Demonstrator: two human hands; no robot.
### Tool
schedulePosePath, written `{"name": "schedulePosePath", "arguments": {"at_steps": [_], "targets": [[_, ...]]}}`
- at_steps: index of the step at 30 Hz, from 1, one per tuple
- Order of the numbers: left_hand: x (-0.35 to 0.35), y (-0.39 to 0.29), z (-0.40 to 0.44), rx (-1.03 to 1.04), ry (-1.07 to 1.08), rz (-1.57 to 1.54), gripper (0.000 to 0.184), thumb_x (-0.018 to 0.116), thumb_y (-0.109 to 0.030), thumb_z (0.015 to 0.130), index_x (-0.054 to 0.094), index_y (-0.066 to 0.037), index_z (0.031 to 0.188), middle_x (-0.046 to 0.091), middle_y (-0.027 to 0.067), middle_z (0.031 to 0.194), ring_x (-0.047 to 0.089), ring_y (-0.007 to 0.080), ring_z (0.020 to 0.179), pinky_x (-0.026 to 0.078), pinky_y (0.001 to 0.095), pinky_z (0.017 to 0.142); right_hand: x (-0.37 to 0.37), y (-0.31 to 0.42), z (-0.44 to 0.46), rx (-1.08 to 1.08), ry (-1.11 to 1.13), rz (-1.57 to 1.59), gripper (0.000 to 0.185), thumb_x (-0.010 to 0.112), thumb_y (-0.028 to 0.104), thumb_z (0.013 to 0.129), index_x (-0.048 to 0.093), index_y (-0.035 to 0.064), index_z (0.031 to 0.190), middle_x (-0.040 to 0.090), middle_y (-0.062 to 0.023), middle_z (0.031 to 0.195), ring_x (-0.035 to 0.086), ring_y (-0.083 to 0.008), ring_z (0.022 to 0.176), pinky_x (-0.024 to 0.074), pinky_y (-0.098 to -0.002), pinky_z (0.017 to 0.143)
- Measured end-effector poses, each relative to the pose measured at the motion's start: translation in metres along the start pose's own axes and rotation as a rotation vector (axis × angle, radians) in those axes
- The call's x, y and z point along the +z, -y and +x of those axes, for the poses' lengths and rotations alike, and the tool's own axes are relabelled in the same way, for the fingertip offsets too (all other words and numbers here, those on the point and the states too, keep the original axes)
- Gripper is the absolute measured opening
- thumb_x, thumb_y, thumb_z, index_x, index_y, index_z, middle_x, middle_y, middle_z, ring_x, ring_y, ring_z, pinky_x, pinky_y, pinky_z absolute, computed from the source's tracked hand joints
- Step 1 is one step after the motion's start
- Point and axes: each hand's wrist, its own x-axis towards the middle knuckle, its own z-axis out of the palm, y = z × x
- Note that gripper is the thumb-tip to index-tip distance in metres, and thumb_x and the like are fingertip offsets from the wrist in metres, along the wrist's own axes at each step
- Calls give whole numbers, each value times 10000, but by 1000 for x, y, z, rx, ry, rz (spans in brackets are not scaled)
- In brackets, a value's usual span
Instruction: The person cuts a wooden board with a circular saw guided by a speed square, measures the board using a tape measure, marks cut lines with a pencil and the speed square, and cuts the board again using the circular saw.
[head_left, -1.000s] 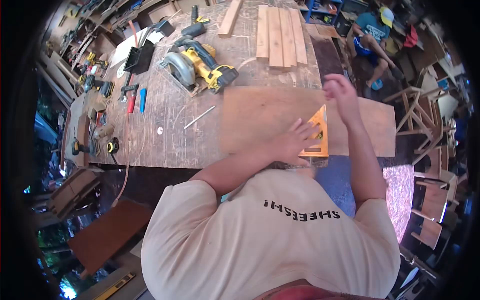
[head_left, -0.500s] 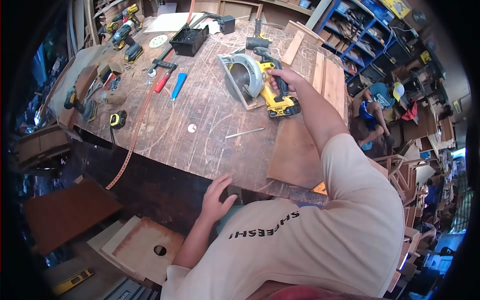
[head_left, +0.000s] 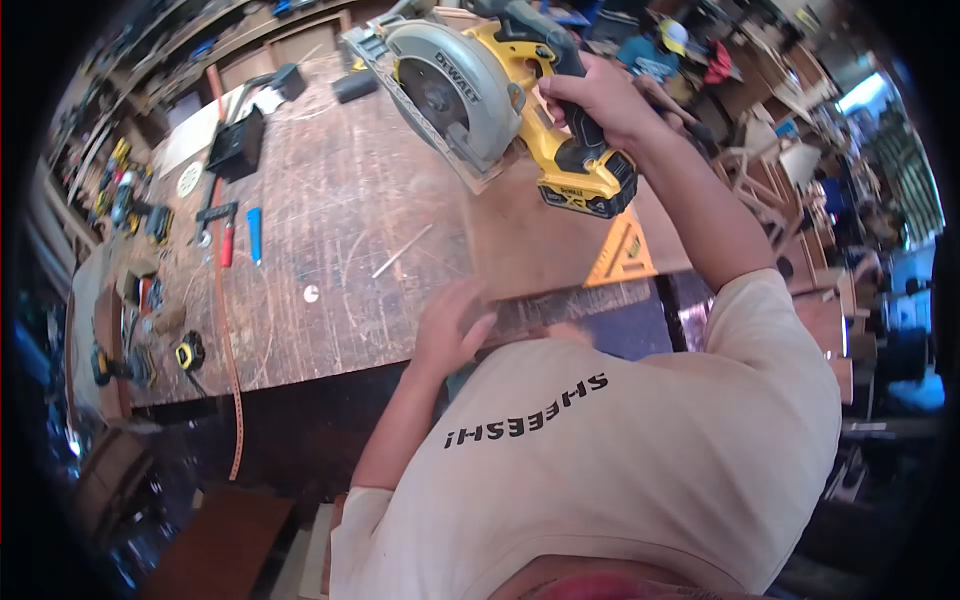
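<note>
My right hand [head_left: 605, 98] is wrapped around the rear handle of a yellow DeWalt circular saw [head_left: 492, 110]. The saw is raised above the workbench [head_left: 330, 320], its battery towards me and its blade guard to the left. Below it lies a flat brown wooden board [head_left: 535, 250], with an orange speed square [head_left: 625, 252] on its right part. My left hand [head_left: 455, 322], slightly blurred, is by the front edge of the bench near the board's left corner. Its fingers are stretched and hold nothing. A pencil-like stick [head_left: 402, 250] lies beyond it.
On the bench's left side are a tape measure [head_left: 189, 351], a clamp [head_left: 226, 240], a blue-handled tool [head_left: 255, 235], a black bin [head_left: 237, 145] and cordless drills [head_left: 125, 205]. A perforated strip [head_left: 232, 375] hangs over the front edge. Another person [head_left: 650, 55] sits beyond the bench.
The circular saw has come up off the bench and closer to me in my right hand. My left hand has moved towards the board. The view has turned right, showing more of the speed square.
</note>
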Motion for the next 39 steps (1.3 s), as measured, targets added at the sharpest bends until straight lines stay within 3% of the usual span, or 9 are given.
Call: {"name": "schedulePosePath", "arguments": {"at_steps": [5,10,17,23,25,26,29,34,39], "targets": [[115,-40,143,219,291,142,630,712,-358,830,519,-31,1333,454,219,1430,411,384,1338,306,481,1131,-110,18,-152,18,-245,-314,269,692,157,866,588,18,1071,586,-6,757,558,-77,626,471,-239,592],[188,-35,146,185,424,426,899,703,-566,781,397,-85,1476,379,209,1503,270,376,1445,131,578,1174,-192,12,-294,236,-503,-512,282,689,193,839,603,23,1047,578,0,688,535,-68,593,427,-240,560],[197,-49,147,137,623,440,807,695,-576,783,473,-176,1447,343,180,1542,223,353,1473,100,546,1193,-249,-68,-414,590,-560,-397,289,678,136,830,618,10,1084,579,-6,709,540,-80,600,441,-268,563],[222,-69,152,-35,651,537,806,759,-557,707,553,-102,1339,394,165,1507,246,359,1462,128,556,1190,-242,-115,-430,600,-463,-164,368,675,142,853,593,-13,1176,567,-7,746,542,-73,629,447,-251,582],[239,-63,153,108,652,519,791,785,-480,694,538,-85,1332,376,154,1523,239,354,1467,128,558,1193,-240,-123,-426,615,-448,-162,369,675,153,859,590,-12,1178,567,-7,739,544,-73,620,447,-250,578],[247,-51,151,102,633,447,764,808,-425,685,518,-146,1334,348,140,1545,224,343,1475,109,565,1198,-239,-127,-422,621,-445,-169,370,676,163,866,587,-10,1180,567,-7,732,546,-73,611,448,-249,574],[251,-37,145,147,538,351,719,805,-361,687,533,-150,1318,348,131,1548,221,340,1476,96,562,1202,-239,-135,-410,643,-414,-248,342,679,176,868,596,-4,1147,573,-8,716,551,-77,594,447,-250,563],[254,-24,142,139,491,282,669,785,-349,686,570,-149,1287,364,115,1541,225,335,1475,91,545,1209,-235,-131,-404,672,-475,-223,183,665,129,871,588,13,989,572,-12,687,539,-86,572,436,-250,549],[255,-15,140,182,450,224,576,769,-364,681,613,-120,1178,365,136,1536,231,333,1472,92,535,1213,-225,-120,-395,679,-526,-147,158,634,90,882,569,-6,990,568,-38,708,550,-109,581,454,-263,563]]}}
